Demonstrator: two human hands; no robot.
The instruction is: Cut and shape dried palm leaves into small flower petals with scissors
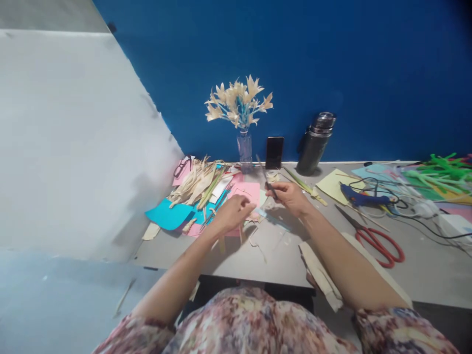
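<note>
My right hand [291, 196] grips a small pair of scissors [266, 178] whose blades point up and away over the grey table [273, 260]. My left hand [233, 212] is closed on a thin pale strip [241, 231] that hangs down from its fingers, just left of the scissors. Both hands hover above a pink paper sheet [248, 191]. A light blue strip [271, 217] lies on the table between my hands.
A vase of pale husk flowers [239, 105], a phone [275, 152] and a dark flask [316, 143] stand against the blue wall. Dried husks [197, 182] and turquoise paper [170, 215] lie left. A blue glue gun [359, 198], red scissors [378, 241] and green pipe cleaners [440, 172] lie right.
</note>
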